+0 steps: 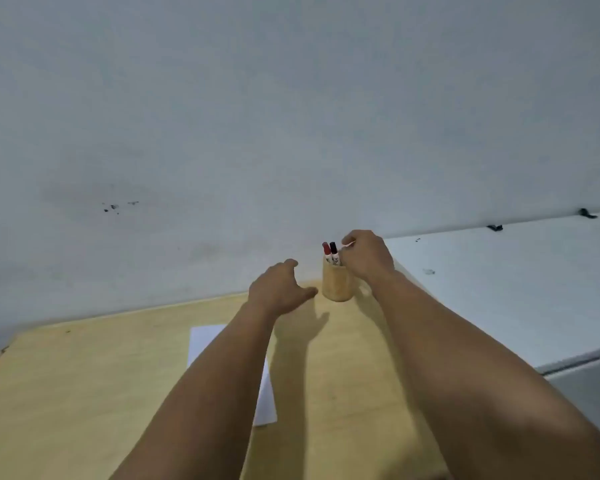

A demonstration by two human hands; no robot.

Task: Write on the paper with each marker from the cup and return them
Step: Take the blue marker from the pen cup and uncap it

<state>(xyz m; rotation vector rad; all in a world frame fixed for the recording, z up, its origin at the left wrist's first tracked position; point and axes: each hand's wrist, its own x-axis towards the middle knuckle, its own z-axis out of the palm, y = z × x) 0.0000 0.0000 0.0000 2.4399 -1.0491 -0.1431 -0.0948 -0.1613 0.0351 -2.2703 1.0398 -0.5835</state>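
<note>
A wooden cup (337,284) stands at the far edge of the light wooden table (84,393). A red-capped marker (326,250) and a black-capped marker (333,249) stick up from it. My right hand (368,252) hovers over the cup's right rim with fingers curled; whether it grips a third marker there is hidden. My left hand (279,289) is open just left of the cup, thumb pointing toward its base without touching. A white sheet of paper (207,339) lies on the table, mostly covered by my left forearm.
A pale wall rises right behind the table. To the right stands a white surface (516,289) with two small dark clips at its back edge.
</note>
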